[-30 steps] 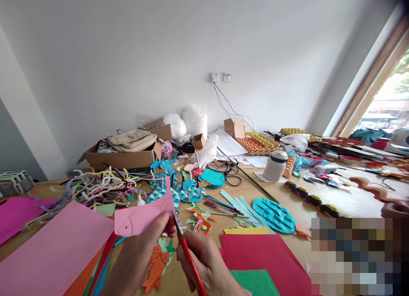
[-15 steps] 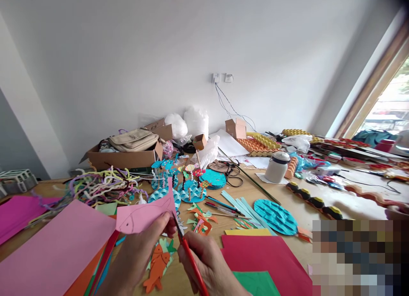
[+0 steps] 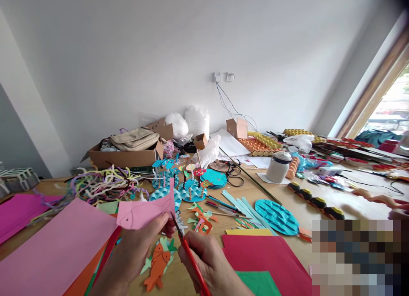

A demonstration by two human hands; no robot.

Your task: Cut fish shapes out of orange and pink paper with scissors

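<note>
Between thumb and fingers, my left hand [image 3: 148, 234] pinches a strip of pink paper [image 3: 143, 210] with a fish outline drawn on it. My right hand [image 3: 204, 255] grips red-handled scissors [image 3: 193, 257], whose dark blades meet the paper's right end beside my left fingertips. A narrow pink flap stands up at that end. Below my hands, orange paper fish [image 3: 156, 266] lie over pale green cut-outs on the table. Left of my left arm is a large pink sheet [image 3: 60, 245], resting on orange, green and red sheets.
Red paper [image 3: 262, 257] and green paper [image 3: 257, 283] lie at the right. Beyond my hands stand blue egg-carton pieces [image 3: 164, 198] with small fish. Pipe cleaners [image 3: 105, 185], a cardboard box [image 3: 124, 157], a white jar [image 3: 278, 168] and a blue oval [image 3: 276, 217] are farther out.
The pink strip and my left hand have shifted very slightly, and the strip's left end sits a little higher. My right hand still holds the scissors at the same end.
</note>
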